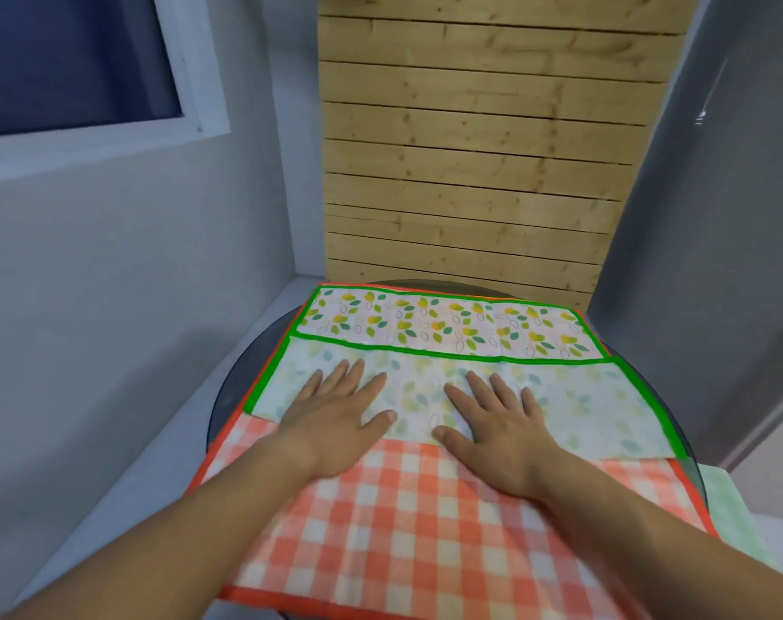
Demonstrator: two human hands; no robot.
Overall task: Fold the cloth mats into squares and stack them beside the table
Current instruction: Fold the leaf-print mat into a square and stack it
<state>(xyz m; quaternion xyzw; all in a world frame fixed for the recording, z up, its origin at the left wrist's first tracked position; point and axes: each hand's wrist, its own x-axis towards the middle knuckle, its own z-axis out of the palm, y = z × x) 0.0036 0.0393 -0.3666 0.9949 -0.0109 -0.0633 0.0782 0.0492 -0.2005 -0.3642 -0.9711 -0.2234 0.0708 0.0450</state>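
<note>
A grey-walled corner with a dark window [76, 60] at upper left, a wall of pale wooden slats [470, 149] straight ahead and a glossy grey panel [716, 217] at right frames a round, dark glass table [228, 396]. An orange-and-white checked mat [403, 530] covers most of the tabletop, its near edge hanging towards the person. On top of it lies a leaf-print mat [448, 326] with green trim, its near portion turned over onto itself so that the paler underside forms a folded flap [582, 404].

The person's left hand [336, 418] and right hand [501, 427] lie flat, palms down, side by side near the middle of the mats. The fingers of both are straight and slightly spread, gripping nothing, with the thumbs pointing towards each other. The fingers press on the folded flap while the heels of the palms rest on the checked mat, straddling the flap's near edge. The printed strip of the leaf mat lies just beyond the fingertips. A pale green cloth [730, 507] shows past the table's right rim.
</note>
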